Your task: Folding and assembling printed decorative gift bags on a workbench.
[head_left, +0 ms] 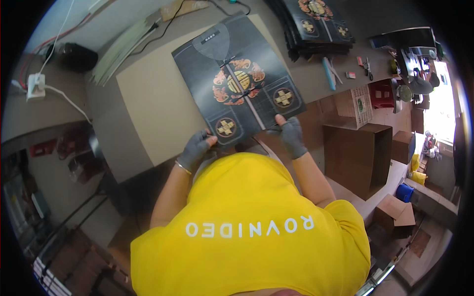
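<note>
In front of me lies a glossy black printed sheet (197,74), tilted, its far part over the table. It carries a jacket-like design with a round gold and orange emblem in the middle and two gold medallions near the close corners. Whether it is a single sheet or a folded bag, I cannot tell. My left hand (197,148), in a grey glove with bare fingertips, pinches its near left corner. At the near right edge my right hand (291,138), gloved the same way, grips it with the thumb on top. Most other fingers are hidden underneath.
A beige board (148,108) covers part of the grey table. A stack of similar black printed pieces (316,29) sits at the far right, near scissors (366,68) and a light blue tool (328,74). Pale strips (121,52) lie far left. Cardboard boxes (355,158) stand right.
</note>
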`<state>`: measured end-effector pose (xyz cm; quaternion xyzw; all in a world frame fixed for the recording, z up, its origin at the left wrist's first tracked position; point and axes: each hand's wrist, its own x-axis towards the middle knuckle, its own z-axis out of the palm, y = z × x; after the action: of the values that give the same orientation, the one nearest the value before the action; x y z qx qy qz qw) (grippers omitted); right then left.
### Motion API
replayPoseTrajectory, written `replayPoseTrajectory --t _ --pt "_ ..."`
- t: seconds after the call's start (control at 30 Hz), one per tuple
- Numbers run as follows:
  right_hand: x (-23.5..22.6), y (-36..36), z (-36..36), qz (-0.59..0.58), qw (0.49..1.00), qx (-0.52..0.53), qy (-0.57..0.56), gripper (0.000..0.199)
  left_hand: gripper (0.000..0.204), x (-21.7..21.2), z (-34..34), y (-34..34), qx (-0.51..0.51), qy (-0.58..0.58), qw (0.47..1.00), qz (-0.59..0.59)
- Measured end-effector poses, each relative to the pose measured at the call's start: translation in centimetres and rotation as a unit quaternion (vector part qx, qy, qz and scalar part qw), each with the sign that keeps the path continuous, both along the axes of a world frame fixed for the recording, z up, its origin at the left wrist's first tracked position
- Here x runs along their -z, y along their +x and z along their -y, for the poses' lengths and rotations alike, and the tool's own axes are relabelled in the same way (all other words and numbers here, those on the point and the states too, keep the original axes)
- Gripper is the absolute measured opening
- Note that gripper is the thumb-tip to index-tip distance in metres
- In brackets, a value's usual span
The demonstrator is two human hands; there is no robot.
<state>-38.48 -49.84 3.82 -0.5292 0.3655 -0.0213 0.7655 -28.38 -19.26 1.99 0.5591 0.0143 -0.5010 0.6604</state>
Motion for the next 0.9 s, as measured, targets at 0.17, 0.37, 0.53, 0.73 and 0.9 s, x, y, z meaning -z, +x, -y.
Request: replayPoseTrajectory --t 0.17,0.37,0.53,0.73,0.9 --pt "-6.4 4.2 12.1 0.138 0.950 0.091 -0.267 0.021 0.038 -0.5 3.0 0.3 -0.021 0.012 0.997 0.071" --pt "-7.7 13.6 28.9 0.136 0.973 0.102 -0.153 0.020 0.042 2.8 3.0 2.4 -0.058 0.119 0.964 0.230" --pt "-2.3 17.2 33.8 -0.050 0.971 0.071 -0.221 0.037 0.059 3.3 -1.3 4.5 -0.001 0.479 0.737 0.476" --pt "6.4 11.2 26.1 0.011 0.903 -0.080 -0.422 0.028 0.091 3.3 -8.7 2.4 -0.031 0.713 0.652 0.255" --pt "5.1 8.2 14.8 0.005 0.721 -0.267 -0.640 0.065 0.099 5.2 -10.2 0.0 -0.161 0.654 0.682 0.286"
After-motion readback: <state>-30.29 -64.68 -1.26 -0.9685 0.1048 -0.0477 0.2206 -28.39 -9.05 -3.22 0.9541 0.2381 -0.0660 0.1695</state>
